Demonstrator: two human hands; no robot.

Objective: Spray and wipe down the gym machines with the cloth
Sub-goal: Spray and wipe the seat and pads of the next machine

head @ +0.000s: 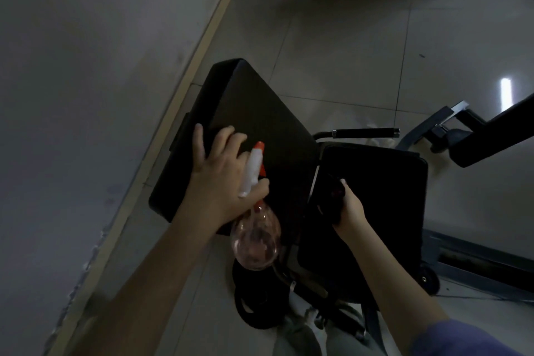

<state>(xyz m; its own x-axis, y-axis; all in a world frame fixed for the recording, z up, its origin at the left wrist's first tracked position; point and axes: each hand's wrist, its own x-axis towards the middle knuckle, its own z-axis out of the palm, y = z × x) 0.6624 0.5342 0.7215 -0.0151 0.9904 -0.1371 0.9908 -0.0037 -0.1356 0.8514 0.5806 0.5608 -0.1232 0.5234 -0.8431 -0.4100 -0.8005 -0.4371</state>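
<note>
Your left hand (222, 165), fingers splayed on the centre-frame back pad (260, 101), hooks the spray bottle (255, 231) by thumb alone, so it could slip, while your right hand (351, 209) clutches the cloth (335, 196) on the seat pad (384, 182).

No legible text, label, brand or number; none on spray bottle (255, 237) or black bench pads (260, 113); view dim.

Close wall (86, 66) flanks back pad (260, 107); floor (361, 46) beyond free
</note>
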